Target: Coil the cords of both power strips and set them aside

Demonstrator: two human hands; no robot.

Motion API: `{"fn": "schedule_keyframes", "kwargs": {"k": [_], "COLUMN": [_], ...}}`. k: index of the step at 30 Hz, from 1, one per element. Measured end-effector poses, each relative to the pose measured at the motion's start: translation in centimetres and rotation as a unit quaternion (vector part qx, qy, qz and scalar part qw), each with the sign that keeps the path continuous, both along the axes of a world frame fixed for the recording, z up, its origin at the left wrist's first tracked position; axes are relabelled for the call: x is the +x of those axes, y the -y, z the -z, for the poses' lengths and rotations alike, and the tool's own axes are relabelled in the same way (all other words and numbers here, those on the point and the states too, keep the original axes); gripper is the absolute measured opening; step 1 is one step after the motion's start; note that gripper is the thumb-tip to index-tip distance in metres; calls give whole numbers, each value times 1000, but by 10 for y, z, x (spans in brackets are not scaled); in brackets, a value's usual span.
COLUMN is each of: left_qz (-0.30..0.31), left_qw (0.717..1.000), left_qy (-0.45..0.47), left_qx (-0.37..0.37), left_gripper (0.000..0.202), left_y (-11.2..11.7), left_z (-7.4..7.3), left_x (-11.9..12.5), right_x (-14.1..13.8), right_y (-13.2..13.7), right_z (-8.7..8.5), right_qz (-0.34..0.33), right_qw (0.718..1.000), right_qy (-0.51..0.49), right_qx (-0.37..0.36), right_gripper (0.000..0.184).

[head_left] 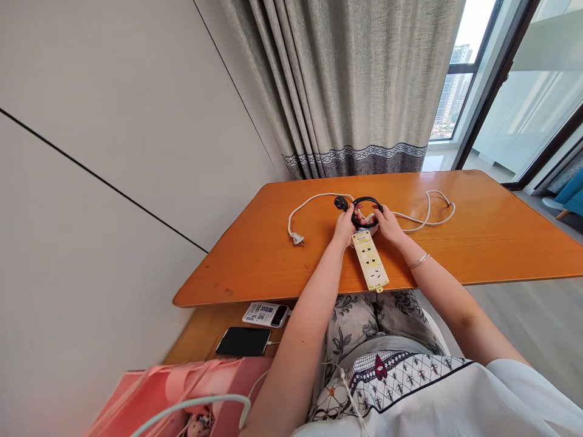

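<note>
Two hands met at the middle of the orange bench (478, 243), both closed on one small coil of black cable (365, 211). The left hand (345, 226) pinched the coil's near-left rim; the right hand (388, 223) gripped its near-right rim. The coil stood just beyond the fingertips, touching the far end of a white power strip (370, 260). That strip's long axis ran from the coil back toward the person, its near end overhanging the bench edge between the forearms. A black plug (340, 203) lay just left of the coil, nearer the left hand. The strip's white cord (423, 215) looped right; another white lead ended in a plug (297, 238) well left.
</note>
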State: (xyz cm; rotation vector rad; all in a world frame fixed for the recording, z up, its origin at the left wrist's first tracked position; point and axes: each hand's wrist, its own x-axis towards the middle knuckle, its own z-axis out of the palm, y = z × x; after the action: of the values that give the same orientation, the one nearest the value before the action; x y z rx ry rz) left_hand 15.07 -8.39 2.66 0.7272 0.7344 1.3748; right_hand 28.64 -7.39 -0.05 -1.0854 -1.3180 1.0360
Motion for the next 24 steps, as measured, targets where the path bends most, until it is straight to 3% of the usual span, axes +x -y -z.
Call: {"fn": "schedule_keyframes", "kwargs": {"k": [3,8,24], "left_qz": [-4,1,7], "left_qw": [999,999,1000], "left_qy": [-25,-24,-3], "left_qx": [-21,-27,-27], "left_gripper": [21,9,17], "left_y": [-3,-3,-4], "left_z": [2,3,6], "left_x": [0,1,0], "right_x": [3,4,6], "right_y": [-3,-4,-9], "right_z": [1,3,12], "right_qz": [20,30,86], "right_qw": [999,998,981], "right_qy": [26,39,120], "right_qx": [19,41,124], "right_gripper": [13,18,41]}}
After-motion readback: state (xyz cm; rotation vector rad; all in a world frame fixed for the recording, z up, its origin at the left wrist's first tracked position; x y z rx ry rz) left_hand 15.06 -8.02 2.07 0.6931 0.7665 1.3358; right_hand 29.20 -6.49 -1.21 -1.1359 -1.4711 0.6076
